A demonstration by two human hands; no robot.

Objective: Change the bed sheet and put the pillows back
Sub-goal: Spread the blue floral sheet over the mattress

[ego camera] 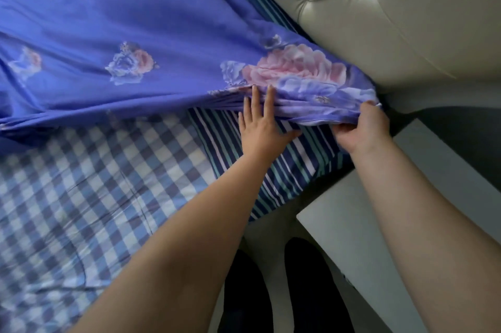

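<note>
At the near left a blue-and-white checked cover (81,183) lies exposed, with the blue floral bed sheet (122,20) spread beyond it. The left hand (261,126) rests flat, fingers straight, at the sheet's bunched edge over the striped mattress corner (292,167), apparently steadying it. At right, beside the padded cream headboard (379,7), the right hand (362,127) clutches the sheet's corner, probably to pull it over the mattress.

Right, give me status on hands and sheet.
Left hand flat on floral sheet. Right hand gripping its bunched corner. Corner untucked. Nothing blocking.
</note>
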